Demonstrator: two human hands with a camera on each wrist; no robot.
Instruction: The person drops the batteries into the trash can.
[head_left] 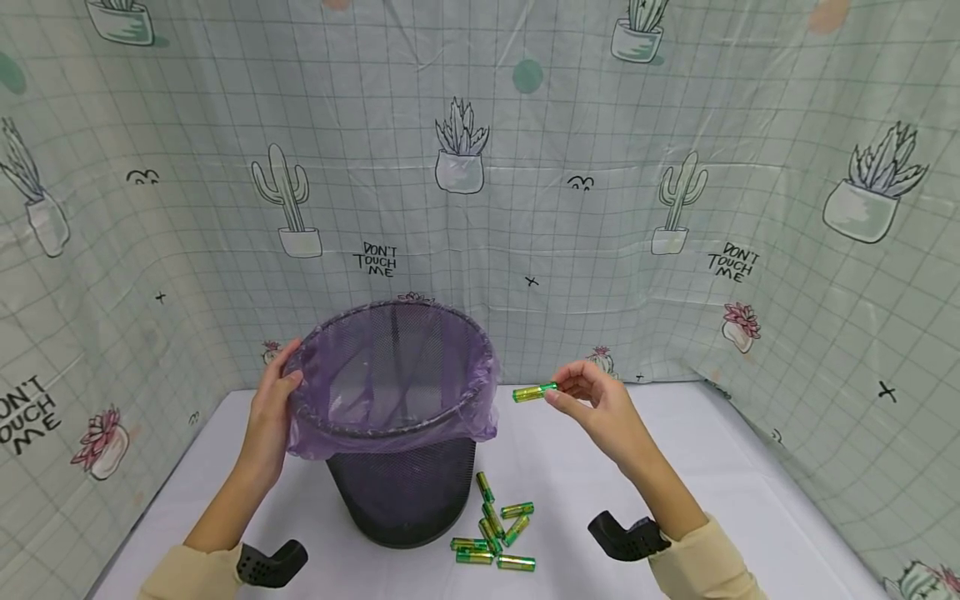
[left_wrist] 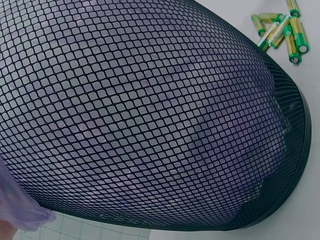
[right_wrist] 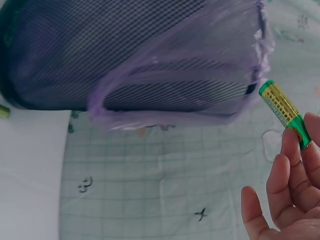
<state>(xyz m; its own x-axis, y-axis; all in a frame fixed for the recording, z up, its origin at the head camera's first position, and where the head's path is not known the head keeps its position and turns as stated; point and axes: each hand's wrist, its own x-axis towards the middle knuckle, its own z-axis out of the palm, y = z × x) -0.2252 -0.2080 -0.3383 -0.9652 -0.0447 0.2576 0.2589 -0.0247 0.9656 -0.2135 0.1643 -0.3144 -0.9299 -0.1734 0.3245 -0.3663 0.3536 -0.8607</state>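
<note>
A black mesh wastebasket stands on the white table, lined with a purple plastic bag folded down over its rim. At the left side of the rim, my left hand holds the basket through the bag; part of its fingers is hidden. To the right of the basket, my right hand pinches a green and gold battery near one end, between thumb and fingers. In the right wrist view this battery points toward the bag-covered rim, apart from it. Several matching batteries lie loosely heaped on the table beside the basket's base.
Grid-patterned curtains printed with cacti hang behind and along both sides of the white table. Each forearm wears a black wrist device, the left one and the right one.
</note>
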